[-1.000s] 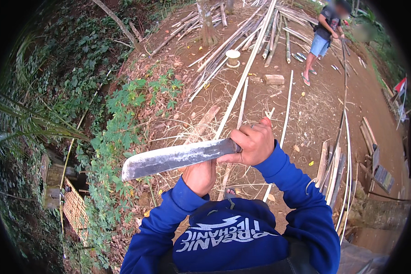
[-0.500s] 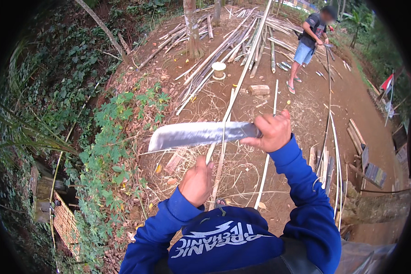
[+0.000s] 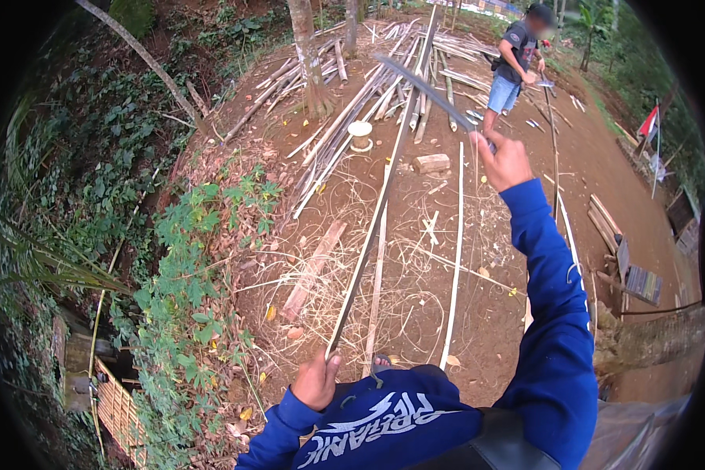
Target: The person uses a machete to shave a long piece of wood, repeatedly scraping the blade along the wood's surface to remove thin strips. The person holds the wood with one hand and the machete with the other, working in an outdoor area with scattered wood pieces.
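My left hand, low and left of my body, is closed round the near end of a long bamboo strip. The strip slants away from me, up and to the right, toward the far pile. My right hand is raised at arm's length, its fingers wrapped round the handle of a machete. The blade is seen nearly edge-on and points up and left, crossing the strip's far part in the picture. Whether blade and strip touch, I cannot tell.
Thin shavings and a reddish plank lie on the dirt. Beyond are a pale spool-shaped stool, a wood block and a bamboo pile. At back right another person works on a pole. Plants border the left.
My right hand with the machete has moved away from me and to the right, the blade turning edge-on. My left hand has drawn back down and left, still on the strip.
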A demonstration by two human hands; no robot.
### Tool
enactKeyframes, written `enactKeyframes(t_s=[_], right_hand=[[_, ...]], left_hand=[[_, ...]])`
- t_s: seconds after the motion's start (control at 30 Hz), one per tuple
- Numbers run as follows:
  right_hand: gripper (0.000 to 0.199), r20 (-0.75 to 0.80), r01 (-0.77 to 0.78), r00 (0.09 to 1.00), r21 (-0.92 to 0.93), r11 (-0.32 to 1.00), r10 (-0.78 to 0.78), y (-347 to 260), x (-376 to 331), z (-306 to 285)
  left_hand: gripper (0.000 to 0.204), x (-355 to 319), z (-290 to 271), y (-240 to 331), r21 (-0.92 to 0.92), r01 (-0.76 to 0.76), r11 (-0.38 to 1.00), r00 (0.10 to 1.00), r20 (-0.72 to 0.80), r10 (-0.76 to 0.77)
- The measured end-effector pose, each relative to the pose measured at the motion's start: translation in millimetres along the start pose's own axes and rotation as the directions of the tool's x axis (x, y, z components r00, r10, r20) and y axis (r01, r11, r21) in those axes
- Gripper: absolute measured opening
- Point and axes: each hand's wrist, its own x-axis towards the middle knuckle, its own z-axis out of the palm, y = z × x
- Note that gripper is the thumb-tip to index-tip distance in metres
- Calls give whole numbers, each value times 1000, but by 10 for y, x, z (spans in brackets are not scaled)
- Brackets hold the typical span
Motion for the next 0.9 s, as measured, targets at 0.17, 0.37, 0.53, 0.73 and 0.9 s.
enactKeyframes(t_s=[0.17,0.37,0.53,0.73,0.9], right_hand=[[55,145,360,922,24,933,-359,-725,-639,190],[56,233,621,764,-12,783,-602,-1268,-1112,169],[57,126,553,832,-94,828,-541,-1124,-1082,230],[40,41,72,997,-74,995,-70,-529,-363,-51],[40,21,-18,1000,-48,999,19,-199,165,-241]], left_hand=[[21,36,18,-252,76,54,996,998,-13,-53],[19,60,115,-267,55,12,998,994,-114,-6],[18,102,155,-268,140,-32,990,990,-130,51],[19,-140,309,-517,56,24,998,997,-70,-20],[29,-225,403,-734,167,-62,984,995,-68,74]])
